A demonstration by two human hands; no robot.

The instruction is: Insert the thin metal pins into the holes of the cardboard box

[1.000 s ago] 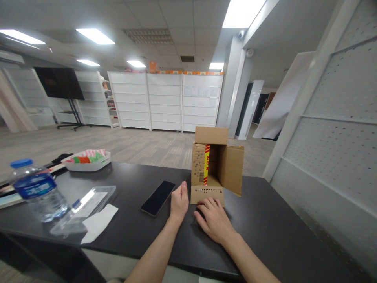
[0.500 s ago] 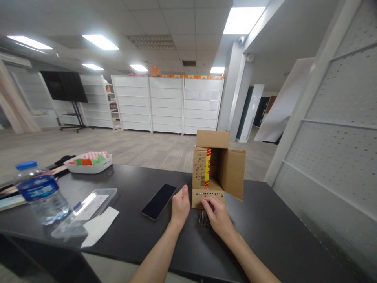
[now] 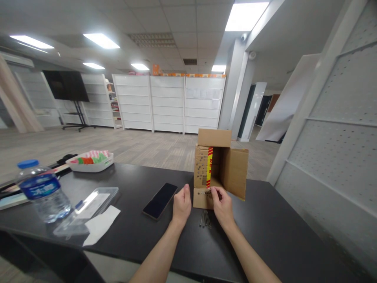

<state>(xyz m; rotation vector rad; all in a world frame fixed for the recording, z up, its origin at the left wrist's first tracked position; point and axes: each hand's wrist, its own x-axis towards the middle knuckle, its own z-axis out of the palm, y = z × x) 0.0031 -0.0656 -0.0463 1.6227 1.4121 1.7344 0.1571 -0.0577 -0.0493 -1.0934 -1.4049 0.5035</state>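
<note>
An open cardboard box (image 3: 201, 167) faces me on the black table, its lower flap (image 3: 202, 202) hanging down with a row of small holes and dark dots. My right hand (image 3: 223, 204) is closed in a pinch at the upper part of that flap, near the row. Whatever sits between its fingertips is too small to make out. My left hand (image 3: 182, 204) is curled into a fist with the thumb up, just left of the flap; its inside is hidden. Several thin metal nails (image 3: 205, 219) lie in a bunch below the flap, between my hands.
Left of my left hand lies a black phone (image 3: 160, 201). Farther left are a white paper (image 3: 101, 226), a clear plastic case (image 3: 98, 199) and a water bottle (image 3: 44, 192). A white basket (image 3: 93, 166) with colourful packets stands at the table's back left. A perforated panel (image 3: 338, 157) rises on the right.
My right hand has moved up and a little right, from the front of the flap to its upper part, uncovering more of the nails. My left hand stays in its fist.
</note>
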